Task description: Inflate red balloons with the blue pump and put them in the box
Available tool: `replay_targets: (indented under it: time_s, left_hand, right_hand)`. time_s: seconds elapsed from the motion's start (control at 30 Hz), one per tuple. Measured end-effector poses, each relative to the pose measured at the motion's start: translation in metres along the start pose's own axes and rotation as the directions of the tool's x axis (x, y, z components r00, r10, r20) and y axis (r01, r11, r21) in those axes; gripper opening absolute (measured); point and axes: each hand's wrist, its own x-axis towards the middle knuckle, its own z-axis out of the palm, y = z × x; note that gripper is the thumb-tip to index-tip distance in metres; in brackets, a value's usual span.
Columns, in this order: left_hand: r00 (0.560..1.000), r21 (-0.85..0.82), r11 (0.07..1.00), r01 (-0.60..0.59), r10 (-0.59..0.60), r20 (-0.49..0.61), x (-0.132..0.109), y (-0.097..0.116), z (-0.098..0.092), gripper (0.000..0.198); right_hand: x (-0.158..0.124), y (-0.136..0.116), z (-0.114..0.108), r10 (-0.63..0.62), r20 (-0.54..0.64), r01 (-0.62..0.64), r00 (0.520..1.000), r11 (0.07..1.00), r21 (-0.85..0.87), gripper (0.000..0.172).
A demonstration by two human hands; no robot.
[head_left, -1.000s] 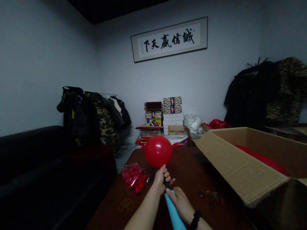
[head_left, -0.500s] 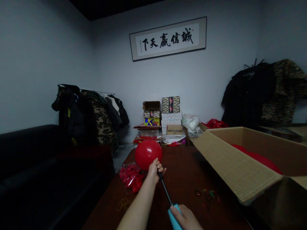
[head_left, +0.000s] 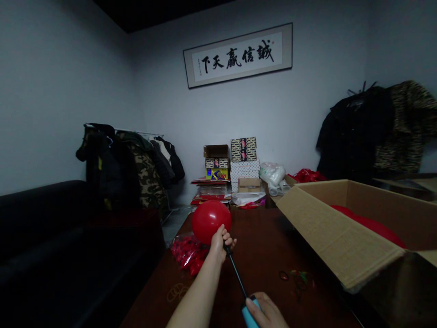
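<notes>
My left hand [head_left: 220, 243] is closed around the neck of a round red balloon [head_left: 210, 219], pinching it onto the nozzle of a hand pump. The pump's thin black rod [head_left: 236, 273] runs down to its light blue barrel [head_left: 248, 314], which my right hand [head_left: 268, 312] grips at the bottom edge of the view. The rod is drawn well out of the barrel. Both hands hover over a dark brown table [head_left: 266, 255].
A clear bag of red uninflated balloons [head_left: 186, 255] lies left of my hand, rubber bands [head_left: 175, 291] nearer me, more bands [head_left: 293, 275] to the right. A large open cardboard box [head_left: 344, 237] holding red balloons stands right. A black sofa [head_left: 51, 241], hung coats and stacked boxes [head_left: 232, 166] lie beyond.
The right hand pulled the blue barrel back toward me, drawing the rod out. The balloon and left hand shifted left and slightly away; the balloon looks a little smaller than a second ago.
</notes>
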Motion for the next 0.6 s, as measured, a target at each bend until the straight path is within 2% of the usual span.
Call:
replay_targets:
  time_s: [0.03,0.07,0.17,0.27,0.4,0.6]
  left_hand:
    - [1.000,-0.003,1.000,0.014,-0.014,0.000,-0.002,-0.004,0.001,0.035]
    - [1.000,-0.007,1.000,0.030,-0.030,0.000,-0.004,-0.008,0.002,0.035]
    - [0.997,-0.014,0.997,0.078,-0.078,0.016,-0.011,-0.026,0.003,0.035]
    - [0.991,-0.012,0.991,0.130,-0.130,0.037,-0.016,-0.039,0.002,0.035]
    - [0.992,0.003,0.993,0.118,-0.118,0.032,-0.018,-0.042,0.000,0.036]
    - [0.994,0.025,0.994,0.106,-0.107,0.011,-0.012,-0.037,0.002,0.035]
  right_hand:
    - [0.004,-0.007,-0.004,0.008,0.029,-0.008,1.000,1.000,-0.001,0.088]
    - [0.009,-0.014,-0.007,0.022,-0.021,-0.022,1.000,1.000,0.014,0.087]
    - [0.026,-0.035,-0.015,-0.007,-0.033,0.009,0.999,0.999,0.042,0.076]
    - [0.042,-0.047,-0.019,-0.021,-0.058,0.025,0.998,0.997,0.070,0.073]
    - [0.048,-0.051,-0.016,-0.022,-0.050,0.027,0.998,0.995,0.098,0.071]
    - [0.033,-0.044,-0.015,0.032,-0.004,-0.031,0.999,0.993,0.118,0.072]
